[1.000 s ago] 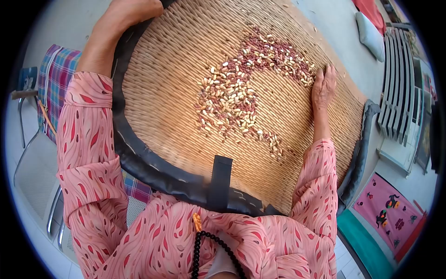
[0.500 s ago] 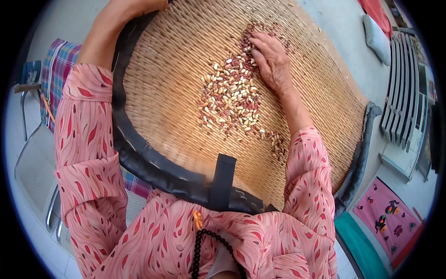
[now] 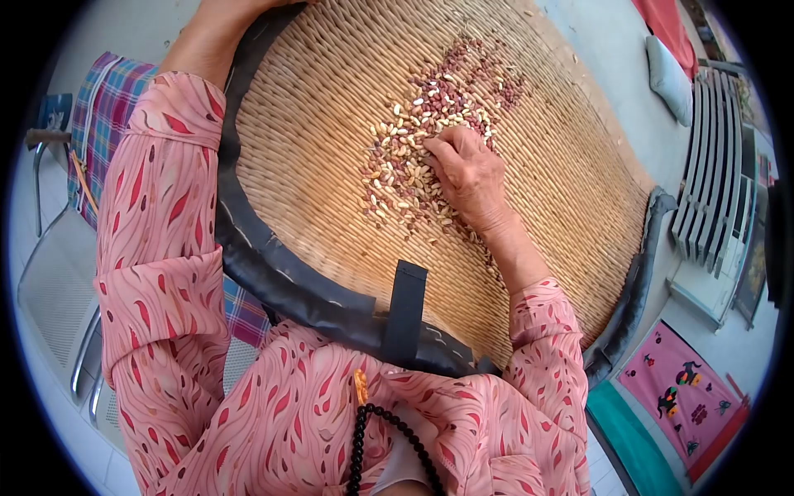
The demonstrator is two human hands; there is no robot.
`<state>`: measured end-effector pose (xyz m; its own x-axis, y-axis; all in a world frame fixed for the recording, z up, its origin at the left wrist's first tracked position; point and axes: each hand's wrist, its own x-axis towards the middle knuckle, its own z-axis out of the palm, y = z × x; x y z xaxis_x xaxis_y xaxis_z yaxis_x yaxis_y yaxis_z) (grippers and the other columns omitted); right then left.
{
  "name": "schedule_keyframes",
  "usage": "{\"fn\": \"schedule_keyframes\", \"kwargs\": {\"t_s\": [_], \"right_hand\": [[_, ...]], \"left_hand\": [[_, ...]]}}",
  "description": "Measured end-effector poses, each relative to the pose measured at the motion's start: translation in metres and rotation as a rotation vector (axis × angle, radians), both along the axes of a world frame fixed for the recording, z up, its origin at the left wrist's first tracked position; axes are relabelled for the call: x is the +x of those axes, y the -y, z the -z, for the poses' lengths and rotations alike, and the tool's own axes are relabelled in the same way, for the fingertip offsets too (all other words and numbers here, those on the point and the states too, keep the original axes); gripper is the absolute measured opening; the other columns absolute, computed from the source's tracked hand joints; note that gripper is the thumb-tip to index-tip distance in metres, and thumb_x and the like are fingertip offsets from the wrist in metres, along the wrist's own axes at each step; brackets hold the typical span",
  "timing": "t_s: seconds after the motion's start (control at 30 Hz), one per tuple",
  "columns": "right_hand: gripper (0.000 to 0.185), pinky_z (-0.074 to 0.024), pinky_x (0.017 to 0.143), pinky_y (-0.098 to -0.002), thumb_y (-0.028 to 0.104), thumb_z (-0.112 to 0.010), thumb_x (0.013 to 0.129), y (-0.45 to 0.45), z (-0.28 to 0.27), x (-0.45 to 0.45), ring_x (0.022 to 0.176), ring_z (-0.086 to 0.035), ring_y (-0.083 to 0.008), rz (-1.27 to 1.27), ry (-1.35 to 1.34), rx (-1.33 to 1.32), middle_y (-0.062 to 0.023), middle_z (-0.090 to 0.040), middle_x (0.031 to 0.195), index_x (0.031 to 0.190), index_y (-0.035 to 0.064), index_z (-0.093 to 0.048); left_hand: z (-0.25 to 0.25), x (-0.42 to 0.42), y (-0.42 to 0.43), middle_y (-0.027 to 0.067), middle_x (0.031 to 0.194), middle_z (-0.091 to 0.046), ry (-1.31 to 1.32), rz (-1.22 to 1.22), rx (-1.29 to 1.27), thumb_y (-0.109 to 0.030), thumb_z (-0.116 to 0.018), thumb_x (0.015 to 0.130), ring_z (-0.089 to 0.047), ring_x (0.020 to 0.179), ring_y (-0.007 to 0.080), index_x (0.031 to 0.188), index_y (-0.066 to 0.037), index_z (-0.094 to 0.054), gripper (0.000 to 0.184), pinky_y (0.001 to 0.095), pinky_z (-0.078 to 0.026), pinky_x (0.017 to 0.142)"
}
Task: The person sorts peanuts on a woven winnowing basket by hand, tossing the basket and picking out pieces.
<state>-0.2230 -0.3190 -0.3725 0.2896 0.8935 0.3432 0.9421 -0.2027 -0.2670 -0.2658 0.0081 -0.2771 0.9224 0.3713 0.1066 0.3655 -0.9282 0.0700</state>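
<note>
A large round woven winnowing basket [image 3: 322,140] with a black padded rim lies tilted across my lap. Peanut kernels [image 3: 395,178], some cream and some dark red, are spread over its middle. My right hand [image 3: 470,175] is closed over the lower right part of the pile, thumb and fingers pinched together. Whatever is between those fingertips is hidden. At the top left edge of the view, my left hand [image 3: 248,7] grips the basket's rim; most of its fingers are out of sight.
A black strap [image 3: 405,310] stands up at the near rim. On the left are a metal chair [image 3: 58,277] and a plaid cloth [image 3: 112,124]. To the right are stacked grey slats [image 3: 703,174], a pillow [image 3: 668,78] and a pink mat [image 3: 674,388].
My right hand has moved down and toward me from the far dark-red kernels, its fingers now more curled. Some red kernels lie more spread out. My left hand stays at the rim.
</note>
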Motion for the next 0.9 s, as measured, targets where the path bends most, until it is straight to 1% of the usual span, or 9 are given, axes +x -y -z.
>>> {"fn": "schedule_keyframes", "kwargs": {"t_s": [0.3, 0.43, 0.5, 0.57, 0.67, 0.7, 0.73, 0.8, 0.9], "right_hand": [[0.009, -0.0453, 0.051, -0.0316, 0.004, -0.061, 0.076, 0.019, -0.007, -0.017, 0.067, -0.057, -0.0196, 0.029, -0.074, -0.013, -0.0031, -0.054, 0.077, 0.084, 0.0078, -0.059], [0.019, -0.0440, 0.046, -0.0310, 0.001, -0.054, 0.083, 0.038, 0.005, 0.006, 0.053, -0.054, -0.0159, -0.065, -0.127, 0.027, -0.0032, -0.060, 0.072, 0.098, 0.0091, -0.063], [0.020, -0.0420, 0.044, -0.0257, 0.004, -0.050, 0.089, 0.047, -0.009, 0.046, 0.051, -0.053, -0.0122, 0.359, -0.057, 0.192, -0.0033, -0.063, 0.070, 0.101, 0.0105, -0.065], [0.019, -0.0411, 0.046, -0.0224, 0.011, -0.049, 0.093, 0.029, -0.050, 0.077, 0.053, -0.054, -0.0101, 0.621, -0.955, 0.917, -0.0026, -0.063, 0.068, 0.097, 0.0106, -0.067], [0.014, -0.0406, 0.046, -0.0206, 0.015, -0.054, 0.093, 0.014, -0.042, 0.056, 0.055, -0.054, -0.0084, 0.592, -0.601, 0.365, -0.0022, -0.064, 0.070, 0.092, 0.0095, -0.067], [0.008, -0.0425, 0.046, -0.0228, 0.015, -0.062, 0.088, 0.007, -0.026, 0.050, 0.056, -0.054, -0.0091, 0.381, -0.266, 0.306, -0.0025, -0.063, 0.070, 0.089, 0.0084, -0.065], [0.007, -0.0437, 0.044, -0.0237, 0.014, -0.068, 0.083, -0.002, -0.018, 0.042, 0.056, -0.054, -0.0098, 0.195, -0.102, 0.373, -0.0026, -0.062, 0.070, 0.085, 0.0086, -0.064], [0.011, -0.0424, 0.040, -0.0237, 0.014, -0.070, 0.080, -0.009, -0.007, 0.023, 0.055, -0.053, -0.0104, 0.201, -0.117, 0.202, -0.0012, -0.057, 0.073, 0.088, 0.0104, -0.064], [0.016, -0.0420, 0.044, -0.0311, 0.018, -0.072, 0.077, -0.015, 0.001, 0.015, 0.056, -0.054, -0.0178, 0.158, -0.028, 0.064, -0.0034, -0.053, 0.078, 0.089, 0.0120, -0.063]], "left_hand": [[0.009, -0.005, -0.004, 0.0264, 0.094, -0.059, 0.035, 0.013, -0.031, -0.016, -0.056, 0.066, -0.056, 0.097, 0.0386, 0.089, 0.005, -0.058, 0.031, 0.0416, -0.045, 0.084], [-0.002, -0.008, 0.004, 0.0256, 0.093, -0.060, 0.052, 0.042, -0.055, -0.016, -0.057, 0.065, -0.056, 0.095, 0.0387, 0.087, 0.004, -0.058, 0.030, 0.0418, -0.045, 0.083], [0.001, -0.005, -0.001, 0.0253, 0.092, -0.059, 0.039, 0.021, -0.069, -0.017, -0.057, 0.065, -0.056, 0.095, 0.0387, 0.087, 0.004, -0.058, 0.030, 0.0419, -0.045, 0.082], [0.001, -0.007, 0.002, 0.0254, 0.092, -0.059, 0.032, 0.027, -0.056, -0.016, -0.057, 0.065, -0.056, 0.095, 0.0386, 0.086, 0.004, -0.058, 0.029, 0.0417, -0.045, 0.083], [-0.001, -0.005, 0.004, 0.0256, 0.092, -0.059, 0.075, 0.023, -0.032, -0.016, -0.056, 0.066, -0.056, 0.095, 0.0389, 0.085, 0.004, -0.058, 0.027, 0.0417, -0.046, 0.082], [0.000, -0.006, 0.004, 0.0257, 0.092, -0.059, 0.093, 0.012, -0.031, -0.016, -0.056, 0.066, -0.056, 0.095, 0.0390, 0.084, 0.004, -0.058, 0.027, 0.0418, -0.046, 0.082], [0.000, -0.004, 0.004, 0.0259, 0.092, -0.059, 0.070, -0.005, -0.051, -0.016, -0.056, 0.066, -0.057, 0.095, 0.0392, 0.085, 0.004, -0.058, 0.027, 0.0420, -0.046, 0.082], [-0.003, -0.002, 0.004, 0.0265, 0.093, -0.060, 0.012, -0.038, -0.089, -0.015, -0.056, 0.067, -0.057, 0.095, 0.0396, 0.085, 0.005, -0.058, 0.028, 0.0423, -0.047, 0.082], [-0.008, -0.006, 0.009, 0.0273, 0.094, -0.060, 0.005, -0.014, -0.051, -0.015, -0.057, 0.066, -0.058, 0.095, 0.0398, 0.087, 0.006, -0.058, 0.030, 0.0425, -0.047, 0.081]]}}
